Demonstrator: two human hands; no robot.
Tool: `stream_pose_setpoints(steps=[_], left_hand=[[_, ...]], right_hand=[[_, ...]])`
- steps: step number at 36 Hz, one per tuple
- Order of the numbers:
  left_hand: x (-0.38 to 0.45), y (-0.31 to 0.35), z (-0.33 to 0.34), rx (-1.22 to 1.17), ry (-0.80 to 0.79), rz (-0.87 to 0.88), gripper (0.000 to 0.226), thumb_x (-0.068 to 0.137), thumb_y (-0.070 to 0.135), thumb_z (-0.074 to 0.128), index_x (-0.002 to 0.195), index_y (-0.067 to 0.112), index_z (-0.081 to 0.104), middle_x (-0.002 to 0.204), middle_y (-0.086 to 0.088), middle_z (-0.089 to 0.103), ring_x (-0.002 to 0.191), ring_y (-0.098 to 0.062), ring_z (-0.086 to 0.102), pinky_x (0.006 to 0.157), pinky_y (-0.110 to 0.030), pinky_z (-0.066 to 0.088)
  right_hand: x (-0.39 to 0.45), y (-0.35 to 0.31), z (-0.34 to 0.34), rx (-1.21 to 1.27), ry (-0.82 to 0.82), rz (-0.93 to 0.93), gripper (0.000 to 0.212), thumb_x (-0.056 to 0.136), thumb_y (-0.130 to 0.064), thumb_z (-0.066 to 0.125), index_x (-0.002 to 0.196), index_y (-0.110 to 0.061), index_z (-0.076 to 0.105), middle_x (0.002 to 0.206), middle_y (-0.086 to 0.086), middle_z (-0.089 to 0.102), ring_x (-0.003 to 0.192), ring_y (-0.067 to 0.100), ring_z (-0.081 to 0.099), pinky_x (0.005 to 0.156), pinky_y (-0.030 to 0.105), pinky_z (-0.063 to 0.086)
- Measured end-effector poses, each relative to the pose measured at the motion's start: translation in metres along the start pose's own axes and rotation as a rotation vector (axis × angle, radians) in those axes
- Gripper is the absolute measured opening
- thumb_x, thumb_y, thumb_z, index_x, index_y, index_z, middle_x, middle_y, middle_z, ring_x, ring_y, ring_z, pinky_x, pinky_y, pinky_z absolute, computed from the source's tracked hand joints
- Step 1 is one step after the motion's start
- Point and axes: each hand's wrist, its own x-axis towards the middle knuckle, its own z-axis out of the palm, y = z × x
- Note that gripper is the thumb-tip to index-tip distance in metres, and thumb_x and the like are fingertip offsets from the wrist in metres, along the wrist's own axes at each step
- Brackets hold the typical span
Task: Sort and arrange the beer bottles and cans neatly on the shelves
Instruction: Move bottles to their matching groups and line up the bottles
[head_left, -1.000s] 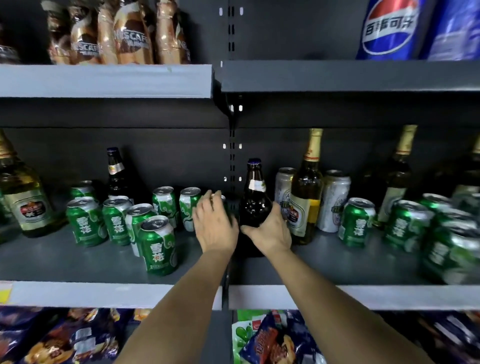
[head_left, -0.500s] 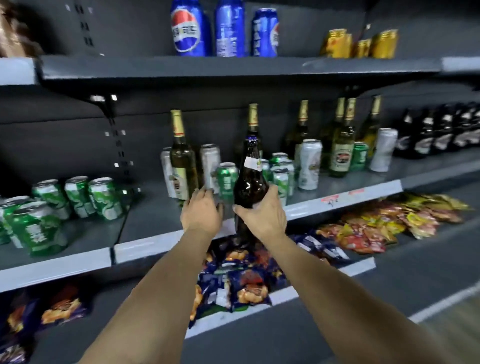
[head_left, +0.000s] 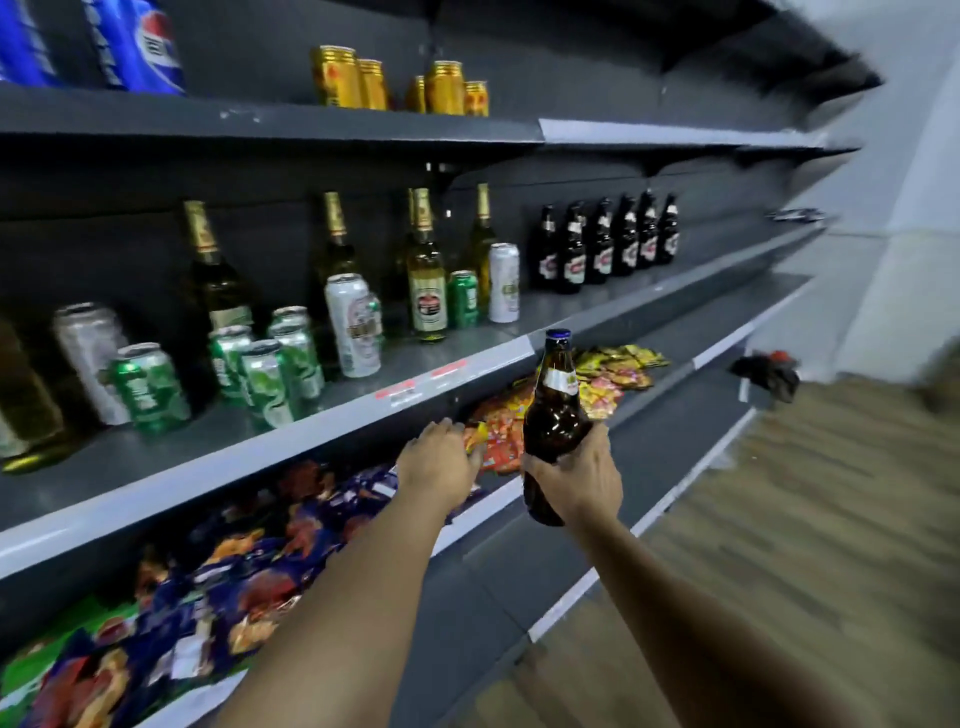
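The right hand (head_left: 576, 480) has its grip wrapped round the lower body of a brown bottle (head_left: 555, 410) with a blue cap, held upright in the air in front of the shelf (head_left: 467, 364), clear of it. The left hand (head_left: 434, 462) is released, fingers loosely extended beside the bottle, holding nothing. On the shelf stand green cans (head_left: 150, 389), white cans (head_left: 353, 325), gold-necked bottles (head_left: 426, 280) and, further right, a row of dark bottles (head_left: 605, 247).
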Motion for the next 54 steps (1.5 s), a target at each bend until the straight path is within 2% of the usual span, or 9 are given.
stream_pose_setpoints(steps=[4, 10, 19, 26, 34, 40, 46, 50, 54], left_hand=[[0.039, 0.047, 0.014, -0.007, 0.01, 0.063, 0.051, 0.101, 0.046, 0.037, 0.138, 0.012, 0.048, 0.144, -0.006, 0.046, 0.134, -0.023, 0.041, 0.106, -0.039, 0.039], [0.114, 0.103, 0.032, -0.017, 0.003, 0.137, 0.055, 0.101, 0.048, 0.036, 0.142, 0.012, 0.043, 0.148, -0.007, 0.042, 0.137, -0.023, 0.037, 0.109, -0.038, 0.035], [0.25, 0.173, 0.035, -0.098, 0.042, 0.178, 0.05, 0.1, 0.048, 0.038, 0.137, 0.016, 0.045, 0.137, -0.006, 0.049, 0.126, -0.026, 0.045, 0.096, -0.04, 0.042], [0.331, 0.197, 0.047, -0.115, 0.039, 0.144, 0.048, 0.098, 0.045, 0.048, 0.136, 0.016, 0.047, 0.134, -0.006, 0.05, 0.125, -0.027, 0.046, 0.097, -0.042, 0.043], [0.42, 0.221, 0.054, -0.267, 0.177, -0.011, 0.066, 0.084, 0.047, 0.068, 0.138, 0.018, 0.043, 0.137, -0.002, 0.048, 0.127, -0.026, 0.047, 0.091, -0.039, 0.045], [0.486, 0.245, 0.063, -0.535, 0.201, -0.1, 0.087, 0.072, 0.051, 0.079, 0.143, 0.023, 0.037, 0.141, 0.0, 0.049, 0.127, -0.023, 0.049, 0.094, -0.039, 0.047], [0.528, 0.24, 0.074, -0.624, 0.292, -0.252, 0.073, 0.073, 0.04, 0.081, 0.131, 0.02, 0.042, 0.123, -0.001, 0.061, 0.109, -0.023, 0.06, 0.083, -0.039, 0.052], [0.547, 0.216, 0.081, -0.69, 0.346, -0.346, 0.054, 0.072, 0.031, 0.08, 0.113, 0.021, 0.047, 0.112, 0.002, 0.062, 0.1, -0.02, 0.061, 0.081, -0.039, 0.053], [0.57, 0.19, 0.086, -0.698, 0.425, -0.435, 0.028, 0.081, 0.027, 0.07, 0.096, 0.022, 0.047, 0.094, 0.006, 0.06, 0.085, -0.017, 0.06, 0.064, -0.029, 0.046]], right_hand=[[0.046, 0.028, -0.026, -0.007, 0.065, 0.047, 0.065, 0.068, -0.044, 0.08, 0.107, -0.02, 0.034, 0.112, 0.002, 0.06, 0.102, 0.033, 0.062, 0.076, 0.037, 0.046], [0.125, 0.058, -0.05, -0.037, 0.146, 0.039, 0.062, 0.069, -0.043, 0.08, 0.102, -0.021, 0.032, 0.107, 0.001, 0.057, 0.099, 0.032, 0.062, 0.068, 0.032, 0.037], [0.27, 0.07, -0.068, -0.069, 0.194, 0.004, 0.066, 0.066, -0.044, 0.082, 0.104, -0.017, 0.035, 0.102, 0.001, 0.056, 0.096, 0.032, 0.061, 0.071, 0.036, 0.044], [0.378, 0.068, -0.062, -0.025, 0.209, -0.036, 0.068, 0.064, -0.045, 0.082, 0.102, -0.017, 0.033, 0.102, 0.005, 0.058, 0.092, 0.034, 0.061, 0.074, 0.043, 0.051], [0.502, 0.055, -0.026, 0.03, 0.101, -0.135, 0.072, 0.065, -0.048, 0.083, 0.104, -0.017, 0.031, 0.112, 0.008, 0.057, 0.101, 0.035, 0.06, 0.082, 0.047, 0.051], [0.58, 0.037, 0.008, 0.065, -0.078, -0.286, 0.085, 0.068, -0.049, 0.082, 0.127, -0.011, 0.033, 0.13, 0.005, 0.052, 0.118, 0.03, 0.054, 0.09, 0.04, 0.046], [0.622, 0.016, 0.047, 0.107, -0.272, -0.392, 0.101, 0.074, -0.041, 0.081, 0.15, -0.016, 0.02, 0.141, -0.001, 0.042, 0.123, 0.018, 0.049, 0.095, 0.028, 0.037], [0.632, 0.008, 0.089, 0.14, -0.306, -0.364, 0.092, 0.066, -0.045, 0.085, 0.136, -0.016, 0.033, 0.126, 0.002, 0.055, 0.114, 0.021, 0.056, 0.091, 0.033, 0.043], [0.633, -0.003, 0.125, 0.164, -0.309, -0.379, 0.085, 0.063, -0.045, 0.086, 0.125, -0.014, 0.037, 0.122, 0.004, 0.054, 0.111, 0.023, 0.057, 0.087, 0.037, 0.048]])
